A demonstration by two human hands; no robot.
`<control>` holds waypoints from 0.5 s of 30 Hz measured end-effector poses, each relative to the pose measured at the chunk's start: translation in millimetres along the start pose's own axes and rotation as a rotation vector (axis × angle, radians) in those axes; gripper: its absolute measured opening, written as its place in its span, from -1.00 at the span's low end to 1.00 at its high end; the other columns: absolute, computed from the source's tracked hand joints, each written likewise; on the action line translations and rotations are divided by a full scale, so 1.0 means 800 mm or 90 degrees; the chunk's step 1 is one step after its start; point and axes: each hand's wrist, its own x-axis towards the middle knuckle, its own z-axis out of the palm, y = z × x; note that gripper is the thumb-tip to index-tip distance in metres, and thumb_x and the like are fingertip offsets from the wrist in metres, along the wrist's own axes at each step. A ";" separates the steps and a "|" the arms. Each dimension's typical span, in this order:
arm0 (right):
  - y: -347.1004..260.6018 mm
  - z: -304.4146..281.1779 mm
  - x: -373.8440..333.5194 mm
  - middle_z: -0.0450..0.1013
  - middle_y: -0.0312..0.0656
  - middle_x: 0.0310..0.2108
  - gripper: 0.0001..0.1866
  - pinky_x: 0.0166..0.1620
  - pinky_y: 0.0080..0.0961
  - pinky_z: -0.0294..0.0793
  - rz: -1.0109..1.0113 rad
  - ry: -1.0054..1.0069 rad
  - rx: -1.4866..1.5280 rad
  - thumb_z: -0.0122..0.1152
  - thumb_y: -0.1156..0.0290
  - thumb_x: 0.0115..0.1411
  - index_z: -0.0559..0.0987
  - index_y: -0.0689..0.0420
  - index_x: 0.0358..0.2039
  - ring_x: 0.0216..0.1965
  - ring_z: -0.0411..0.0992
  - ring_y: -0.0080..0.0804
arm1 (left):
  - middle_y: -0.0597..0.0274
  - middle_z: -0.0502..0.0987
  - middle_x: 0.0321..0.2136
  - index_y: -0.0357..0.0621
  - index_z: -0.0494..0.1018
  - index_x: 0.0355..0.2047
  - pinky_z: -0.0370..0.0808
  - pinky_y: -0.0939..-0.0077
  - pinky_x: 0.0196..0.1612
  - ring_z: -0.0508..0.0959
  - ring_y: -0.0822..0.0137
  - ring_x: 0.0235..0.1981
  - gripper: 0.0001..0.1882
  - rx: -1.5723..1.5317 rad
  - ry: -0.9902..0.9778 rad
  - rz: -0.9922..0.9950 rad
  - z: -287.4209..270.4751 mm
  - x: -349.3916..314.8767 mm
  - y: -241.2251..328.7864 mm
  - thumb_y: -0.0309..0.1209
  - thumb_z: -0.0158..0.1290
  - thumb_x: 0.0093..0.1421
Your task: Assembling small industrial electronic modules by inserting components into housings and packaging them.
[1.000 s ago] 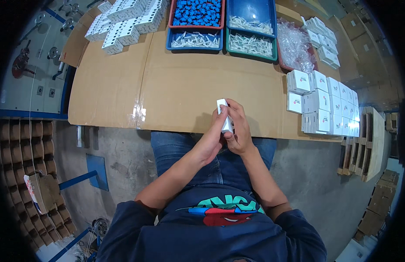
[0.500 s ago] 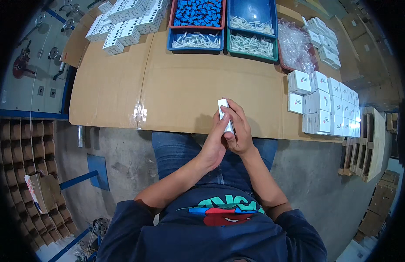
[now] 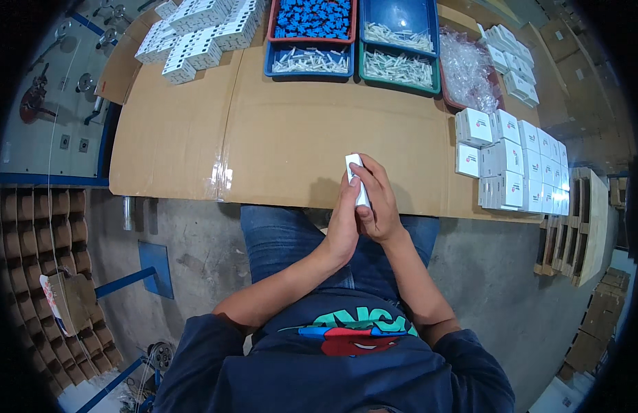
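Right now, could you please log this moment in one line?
left hand: holds white box | right hand: holds same white box | table: parts trays ahead, stacked white boxes at right

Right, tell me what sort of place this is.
Probably a packing or assembly workshop: a blue rectangular plastic tray of small white stick-like pieces, stacked white square boxes, and a pale wooden slatted pallet suggest it.

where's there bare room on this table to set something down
The widest bare patch of table lies left of the left hand, in front of the white blocks. Another lies between the right hand and the stacked white boxes. It is crowded along the far side, with trays of small parts and clear plastic, and at the right end.
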 end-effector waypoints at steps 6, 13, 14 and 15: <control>0.000 0.005 -0.003 0.32 0.31 0.25 -0.27 0.21 -0.09 0.42 0.007 0.003 0.004 -0.13 -0.15 0.48 0.44 0.34 0.24 0.18 0.39 0.28 | 0.37 0.46 -0.06 -0.03 0.36 0.17 0.43 0.50 0.06 0.48 0.49 -0.01 -0.51 0.025 0.013 0.023 -0.002 0.003 -0.003 0.05 -0.14 0.50; 0.000 0.007 -0.003 0.35 0.34 0.22 -0.29 0.23 -0.06 0.40 0.005 0.013 0.004 -0.18 -0.10 0.51 0.44 0.36 0.22 0.18 0.41 0.31 | 0.30 0.40 0.07 -0.08 0.08 0.47 0.38 0.63 0.07 0.40 0.50 0.01 -0.35 0.066 -0.011 0.003 -0.009 0.006 -0.006 0.00 -0.23 0.53; 0.000 0.007 -0.003 0.35 0.34 0.22 -0.29 0.23 -0.06 0.40 0.004 0.013 0.005 -0.18 -0.10 0.51 0.44 0.36 0.22 0.18 0.41 0.31 | 0.29 0.39 0.08 -0.09 0.08 0.47 0.37 0.62 0.08 0.39 0.50 0.02 -0.35 0.074 -0.010 0.017 -0.005 0.005 -0.003 -0.01 -0.23 0.53; 0.000 0.007 -0.002 0.35 0.35 0.22 -0.29 0.23 -0.07 0.41 0.004 0.016 0.015 -0.18 -0.11 0.51 0.44 0.37 0.22 0.18 0.41 0.31 | 0.28 0.38 0.09 -0.09 0.08 0.47 0.37 0.62 0.10 0.39 0.49 0.04 -0.35 0.083 -0.009 0.031 -0.002 0.005 -0.002 -0.02 -0.23 0.53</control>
